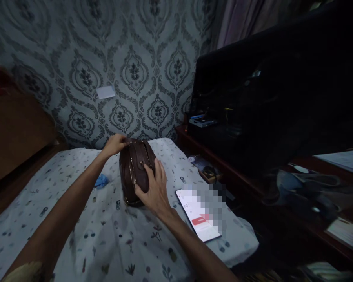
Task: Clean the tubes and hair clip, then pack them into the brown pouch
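Note:
A dark brown leather-like bag (135, 172) with gold-coloured zippers and a small metal fitting on its side rests on the patterned white sheet. At its far left end, my left hand (114, 145) is closed on the bag's edge near a zipper; its fingertips are partly hidden, so I cannot make out whether a zipper pull is between them. My right hand (155, 188) lies against the near right side of the bag, fingers spread and the thumb close to a zipper line. To the right of that hand, a phone (207, 234) with a lit screen lies flat.
A crumpled blue item (101, 181) lies left of the bag. Beyond the bed (91, 243) stands a patterned wall (147, 78) with a white card (106, 92). A large dark screen (253, 98) and a cluttered reddish desk (306, 162) border the right; a brown box-like panel (17, 133) stands left.

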Tool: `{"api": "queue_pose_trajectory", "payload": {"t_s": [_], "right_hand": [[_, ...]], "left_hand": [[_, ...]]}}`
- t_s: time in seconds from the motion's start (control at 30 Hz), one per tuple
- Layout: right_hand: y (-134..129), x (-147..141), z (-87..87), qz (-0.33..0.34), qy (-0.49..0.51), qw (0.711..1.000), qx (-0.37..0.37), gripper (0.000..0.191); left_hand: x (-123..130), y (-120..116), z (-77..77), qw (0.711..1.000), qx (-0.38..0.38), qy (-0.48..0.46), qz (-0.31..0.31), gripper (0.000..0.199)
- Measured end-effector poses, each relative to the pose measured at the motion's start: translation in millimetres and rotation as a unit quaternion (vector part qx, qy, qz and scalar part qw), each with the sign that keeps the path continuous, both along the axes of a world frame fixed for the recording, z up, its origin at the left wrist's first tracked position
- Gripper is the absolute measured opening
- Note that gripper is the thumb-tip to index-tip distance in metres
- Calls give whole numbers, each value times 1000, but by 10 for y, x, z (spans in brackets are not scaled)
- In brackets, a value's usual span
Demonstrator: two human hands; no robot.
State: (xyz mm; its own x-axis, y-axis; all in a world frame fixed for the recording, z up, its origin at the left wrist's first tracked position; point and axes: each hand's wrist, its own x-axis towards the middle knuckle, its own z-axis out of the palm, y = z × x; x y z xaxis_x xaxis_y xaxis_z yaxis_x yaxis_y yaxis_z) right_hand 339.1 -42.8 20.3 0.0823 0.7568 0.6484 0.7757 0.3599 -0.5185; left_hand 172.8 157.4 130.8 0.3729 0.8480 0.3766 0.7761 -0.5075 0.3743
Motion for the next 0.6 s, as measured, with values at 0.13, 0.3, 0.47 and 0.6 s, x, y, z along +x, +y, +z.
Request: {"api": "queue_pose_trajectory", "payload": {"t_s": [0.13, 0.3, 0.47, 0.6], "right_hand": [[-15, -9, 18, 2, 6, 1000, -4, 67], [-21, -6, 37, 0, 7, 1000, 2, 65], [-16, 25, 39, 1, 14, 1000, 3, 68], [-12, 46, 48, 10, 13, 1000, 1, 72]], "left_hand": [[15, -113, 57, 997, -2, 80, -18, 23], [283, -170, 64, 995, 38, 93, 0, 28], [608, -86, 7, 1000, 19, -11, -3, 22], [660, -8, -9, 999, -5, -49, 4, 24]]}}
